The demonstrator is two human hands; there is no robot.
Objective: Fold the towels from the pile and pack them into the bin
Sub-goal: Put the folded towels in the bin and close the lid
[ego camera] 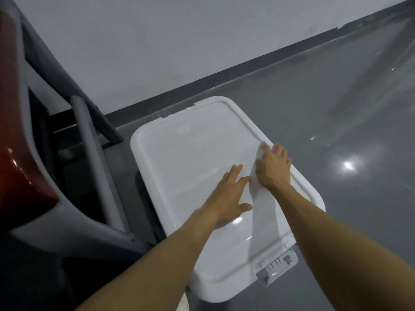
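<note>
A white bin [215,187] is being seen from above, sitting on a shiny grey floor [336,122]. It is being kept shut by a flat white lid [190,158] with a raised rim. The bin is sitting near a pale wall [157,41], with a dark strip [224,77] running along the bottom of that wall.

The left hand [231,194] is being laid flat on the middle of the lid. Its fingers [235,170] are being held out straight and a little spread, and the thumb is being stuck out to the side. Nothing is being gripped by it.

The right hand [272,167] is being laid palm down on the lid too, close to the right rim and just beside the left hand. Its fingers [277,150] are being spread a little. Something white and soft-looking is being pressed under it, but it cannot be told if this is a towel or just blur on the lid.

A clear latch [276,269] is being seen at the near end of the bin.

To the left, a grey metal frame [89,140] is being seen beside the bin, with something red [20,153] on top of it.

No towel pile can be seen, and the inside of the bin is being hidden by the lid.
</note>
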